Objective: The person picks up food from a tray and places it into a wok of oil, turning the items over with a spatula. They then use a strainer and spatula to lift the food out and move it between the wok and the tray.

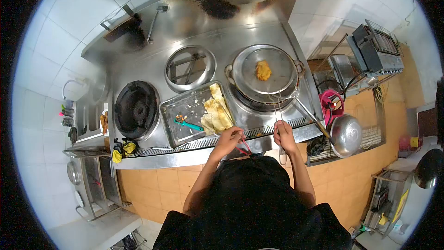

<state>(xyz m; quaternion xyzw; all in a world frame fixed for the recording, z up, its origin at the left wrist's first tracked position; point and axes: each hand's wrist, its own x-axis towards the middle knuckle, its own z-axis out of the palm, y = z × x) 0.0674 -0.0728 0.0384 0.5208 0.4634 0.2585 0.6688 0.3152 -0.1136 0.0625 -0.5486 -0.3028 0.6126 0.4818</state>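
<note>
My right hand (285, 137) is closed around the handle of a long metal utensil (278, 111), whose far end reaches the near rim of a wok (234, 84). Its exact kind is hard to make out. A golden fried piece (263, 70) lies on a round metal surface over the wok. At the tray's near right corner, my left hand (228, 142) is closed beside a thin red looped item (244, 146); its grip is partly hidden. The metal tray (173, 132) holds pale yellow folded sheets (216, 115), crumbs and a teal-handled tool (189, 125).
A long-handled tool (312, 113) slants off the wok towards an upturned metal bowl (347, 135) and a pink container (331, 104). Left of the tray is a black burner (136, 109); behind it, an open burner ring (169, 74). Black and yellow gloves (124, 149) sit at the stove's left edge.
</note>
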